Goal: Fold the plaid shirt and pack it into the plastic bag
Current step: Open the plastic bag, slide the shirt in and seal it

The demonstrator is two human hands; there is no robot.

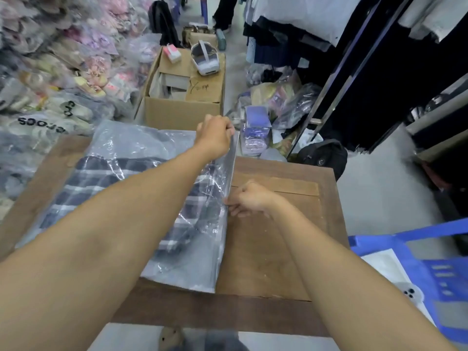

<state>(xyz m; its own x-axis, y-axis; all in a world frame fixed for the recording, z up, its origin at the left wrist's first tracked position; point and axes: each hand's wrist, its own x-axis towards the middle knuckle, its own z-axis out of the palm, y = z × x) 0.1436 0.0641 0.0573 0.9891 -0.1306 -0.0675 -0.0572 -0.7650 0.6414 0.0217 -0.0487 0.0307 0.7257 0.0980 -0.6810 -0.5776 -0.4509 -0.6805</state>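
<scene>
The plaid shirt (pixel 83 191), folded, dark with white checks, lies inside the clear plastic bag (pixel 121 145) on the wooden table (pixel 266 249). The bag's open flap (pixel 231 168) stands up along its right edge. My left hand (pixel 215 135) pinches the far top corner of that flap, my arm crossing over the bag. My right hand (pixel 249 198) pinches the near part of the same flap edge, just above the table.
An open cardboard box (pixel 182 107) with a white headset on it stands beyond the table. Bagged shoes pile up at the left. Dark clothes hang on racks at the right. A blue plastic chair (pixel 415 264) holding a phone stands at the near right.
</scene>
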